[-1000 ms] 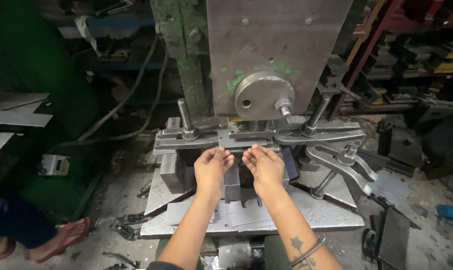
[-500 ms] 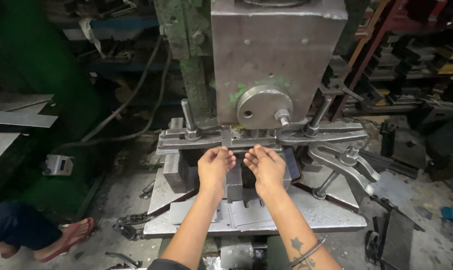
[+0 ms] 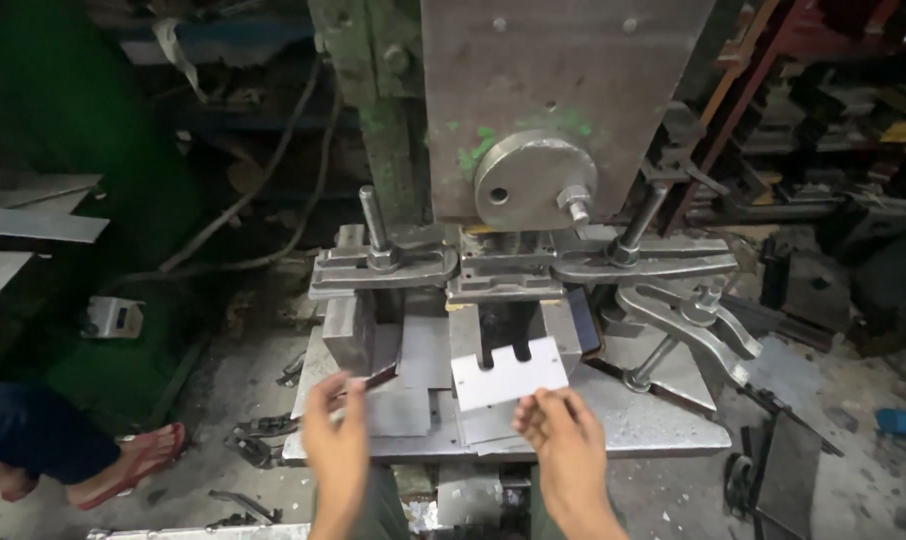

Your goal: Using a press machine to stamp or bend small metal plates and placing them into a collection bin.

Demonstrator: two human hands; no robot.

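The grey press (image 3: 573, 90) stood over the steel bed plate (image 3: 663, 425), its clamp bars (image 3: 653, 265) across the die block. Your right hand (image 3: 563, 450) pinched the lower edge of a notched sheet-metal blank (image 3: 510, 373), fingers closed on it, held tilted just above the plate before the die. Your left hand (image 3: 335, 445) gripped a thin dark strip (image 3: 373, 380) between fingertips, beside the left block (image 3: 351, 335).
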